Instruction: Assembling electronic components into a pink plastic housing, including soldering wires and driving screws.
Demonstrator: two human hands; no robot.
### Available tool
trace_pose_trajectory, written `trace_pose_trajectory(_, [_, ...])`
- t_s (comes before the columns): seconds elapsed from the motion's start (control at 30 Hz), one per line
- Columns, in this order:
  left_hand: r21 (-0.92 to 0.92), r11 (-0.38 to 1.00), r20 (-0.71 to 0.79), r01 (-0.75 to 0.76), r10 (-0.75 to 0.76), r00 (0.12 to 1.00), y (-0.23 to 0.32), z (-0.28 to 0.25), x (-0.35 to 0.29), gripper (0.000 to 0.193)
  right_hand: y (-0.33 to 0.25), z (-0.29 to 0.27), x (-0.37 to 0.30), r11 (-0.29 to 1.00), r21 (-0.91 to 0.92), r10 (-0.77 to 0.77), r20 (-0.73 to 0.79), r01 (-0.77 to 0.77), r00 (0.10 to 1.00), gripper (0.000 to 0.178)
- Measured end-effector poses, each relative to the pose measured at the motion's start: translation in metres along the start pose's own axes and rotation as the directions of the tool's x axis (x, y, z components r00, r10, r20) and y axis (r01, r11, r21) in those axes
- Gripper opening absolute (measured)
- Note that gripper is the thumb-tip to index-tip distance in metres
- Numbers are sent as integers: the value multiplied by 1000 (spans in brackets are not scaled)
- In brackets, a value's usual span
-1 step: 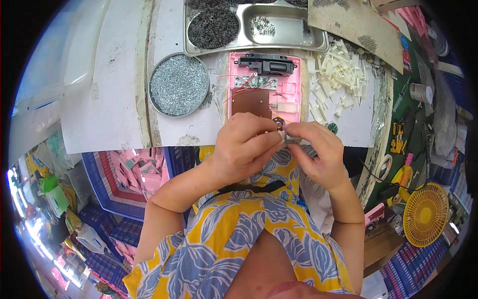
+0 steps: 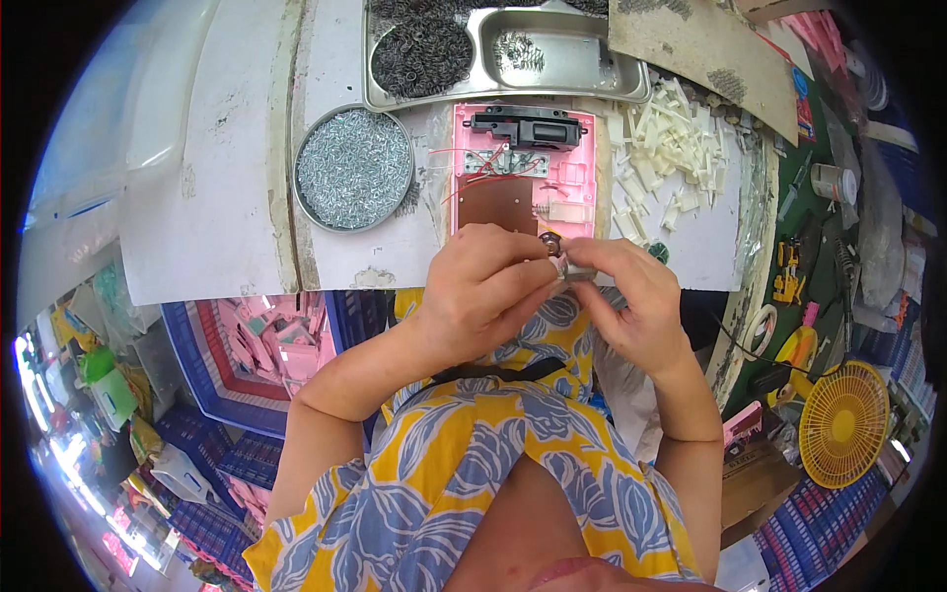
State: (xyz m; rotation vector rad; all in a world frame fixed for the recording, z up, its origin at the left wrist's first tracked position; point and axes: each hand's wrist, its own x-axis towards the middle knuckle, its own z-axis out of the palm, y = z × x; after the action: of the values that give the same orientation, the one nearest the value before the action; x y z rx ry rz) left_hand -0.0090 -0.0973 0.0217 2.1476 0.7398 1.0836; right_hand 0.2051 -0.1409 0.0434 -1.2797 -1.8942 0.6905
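Observation:
A pink plastic housing (image 2: pixel 588 163) lies at the table's near edge. It carries a black moulded unit (image 2: pixel 538 131), a small circuit board with red wires (image 2: pixel 533 165), a brown board (image 2: pixel 493 205) and a white plastic piece beside a spring (image 2: pixel 570 212). My left hand (image 2: pixel 490 286) is closed in a pinch at its near end, next to a small round metal part (image 2: pixel 549 242). Opposite it, my right hand (image 2: pixel 629 301) pinches with thumb and forefinger. Between the fingertips is a small pale part (image 2: pixel 576 273), mostly covered, its kind unclear.
A round tray of small screws (image 2: pixel 355 170) stands left. Behind is a metal tray (image 2: pixel 564 49) with dark springs. White plastic pieces (image 2: pixel 681 138) are heaped right, near a small green disc (image 2: pixel 658 253). A blue crate (image 2: pixel 237 397) with pink parts sits lower left; a yellow fan (image 2: pixel 841 424) lower right.

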Motion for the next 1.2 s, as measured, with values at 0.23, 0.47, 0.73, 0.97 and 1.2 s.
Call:
trace_pose_trajectory(0.23, [33, 978, -40, 208, -206, 978, -8, -29, -6, 18, 33, -17, 33, 961, -277, -6, -43, -6, 999, 34])
trace_pose_trajectory(0.47, [19, 956, -25, 293, -293, 956, -18, -42, -17, 14, 47, -12, 63, 954, -250, 193, 99, -163, 976, 24])
trace_pose_trajectory(0.73, [74, 958, -64, 278, -274, 960, -31, -49, -12, 11, 41, -4, 68, 913, -297, 322, 106, -279, 941, 22])
trace_pose_trajectory(0.97, [108, 949, -198, 297, -272, 942, -35, -56, -9, 13, 32, -8, 66, 943, -258, 210, -28, -210, 977, 20])
trace_pose_trajectory(1.2, [92, 959, -227, 269, -243, 943, -35, -54, -11, 15, 24, 41, 70, 842, -527, -138, 1, 118, 990, 15])
